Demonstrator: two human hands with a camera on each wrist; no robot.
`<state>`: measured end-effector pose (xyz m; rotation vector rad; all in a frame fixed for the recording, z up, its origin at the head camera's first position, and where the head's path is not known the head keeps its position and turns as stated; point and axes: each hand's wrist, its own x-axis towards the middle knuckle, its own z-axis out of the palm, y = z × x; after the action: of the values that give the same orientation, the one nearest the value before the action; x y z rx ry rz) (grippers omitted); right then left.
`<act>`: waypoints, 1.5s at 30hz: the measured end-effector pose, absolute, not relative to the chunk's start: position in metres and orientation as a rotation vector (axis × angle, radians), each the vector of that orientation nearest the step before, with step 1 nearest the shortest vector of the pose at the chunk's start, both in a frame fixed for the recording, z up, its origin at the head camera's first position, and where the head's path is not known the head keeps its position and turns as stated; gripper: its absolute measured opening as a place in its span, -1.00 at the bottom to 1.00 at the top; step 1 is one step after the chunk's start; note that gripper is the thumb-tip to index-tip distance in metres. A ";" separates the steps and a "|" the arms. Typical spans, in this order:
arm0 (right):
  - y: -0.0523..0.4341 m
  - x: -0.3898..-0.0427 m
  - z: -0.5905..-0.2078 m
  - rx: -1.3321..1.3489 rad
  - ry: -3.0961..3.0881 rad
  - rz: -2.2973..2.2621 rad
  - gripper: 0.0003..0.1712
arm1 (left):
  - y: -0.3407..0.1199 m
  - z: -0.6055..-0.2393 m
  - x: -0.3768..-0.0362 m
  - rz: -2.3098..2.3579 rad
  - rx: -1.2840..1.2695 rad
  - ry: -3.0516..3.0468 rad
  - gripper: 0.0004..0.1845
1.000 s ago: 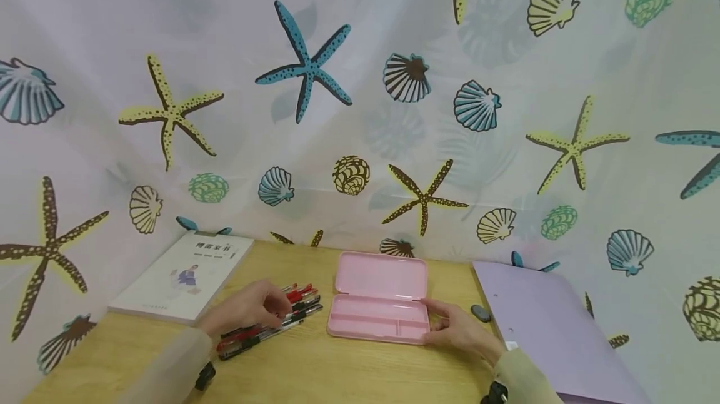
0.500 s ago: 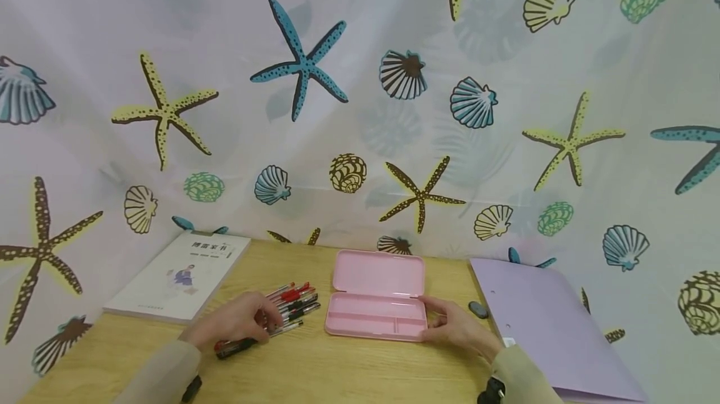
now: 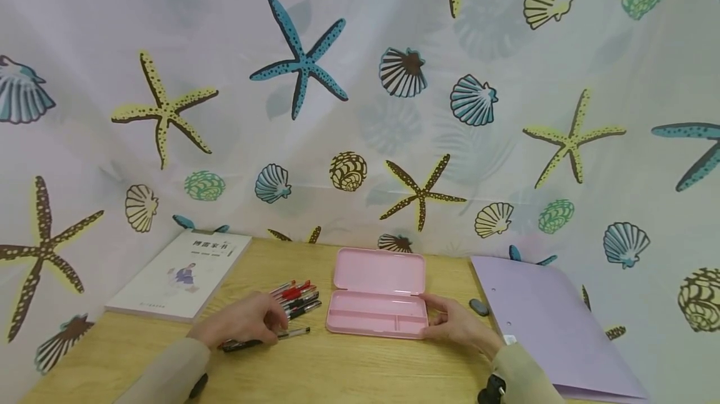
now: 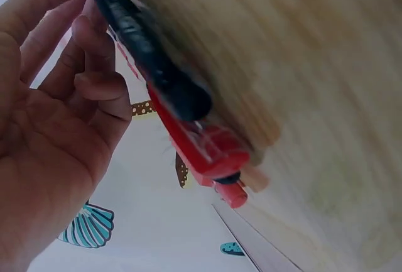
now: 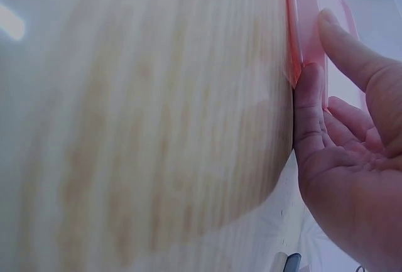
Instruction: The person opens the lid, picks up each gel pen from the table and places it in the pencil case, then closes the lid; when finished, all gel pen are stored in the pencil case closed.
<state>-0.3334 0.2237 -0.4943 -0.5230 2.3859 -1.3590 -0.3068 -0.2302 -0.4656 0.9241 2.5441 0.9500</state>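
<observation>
My left hand (image 3: 242, 319) pinches a clear-barrelled pen with a black cap (image 3: 295, 333) near the table; its pale end sticks out to the right past the fingers. Up close in the left wrist view, the black cap (image 4: 151, 52) reaches from the fingertips, beside a red-capped pen (image 4: 207, 149). Several red and black pens (image 3: 298, 297) lie in a pile just beyond this hand. A pink pencil case (image 3: 360, 324) lies open, lid back, its compartments bare. With thumb and fingers, my right hand (image 3: 458, 327) holds the right edge of the case (image 5: 308, 21).
At the back left lies a white book (image 3: 180, 279). A lilac folder (image 3: 551, 329) covers the right side of the table, with a small dark grey oval object (image 3: 479, 308) beside it. A patterned curtain (image 3: 360, 141) stands behind the table.
From above the pens, my left hand has come down, taken hold of the black-capped pen and drawn it slightly apart from the pile. My right hand has stayed on the pencil case.
</observation>
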 end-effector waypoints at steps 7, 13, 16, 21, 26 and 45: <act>0.221 -0.334 -0.494 -0.526 2.393 -1.345 -0.01 | -0.227 -0.463 -0.312 0.953 0.891 2.607 -0.83; 0.218 -0.334 -0.492 -0.520 2.394 -1.338 -0.02 | -0.219 -0.453 -0.318 0.962 0.880 2.655 -0.82; 0.218 -0.334 -0.492 -0.515 2.399 -1.334 -0.01 | -0.214 -0.451 -0.321 0.958 0.834 2.706 -0.80; 0.218 -0.335 -0.493 -0.523 2.402 -1.334 -0.01 | -0.205 -0.452 -0.328 1.065 0.724 2.744 -0.76; 0.217 -0.333 -0.492 -0.514 2.410 -1.334 -0.02 | -0.193 -0.457 -0.333 1.154 0.727 2.757 -0.76; 0.222 -0.334 -0.497 -0.533 2.375 -1.374 -0.01 | -0.145 -0.456 -0.349 1.284 0.778 2.680 -0.72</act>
<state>-0.3340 0.2221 -0.4973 -0.5329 2.3752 -1.3740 -0.3492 -0.1448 -0.4562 0.7783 2.6796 1.2839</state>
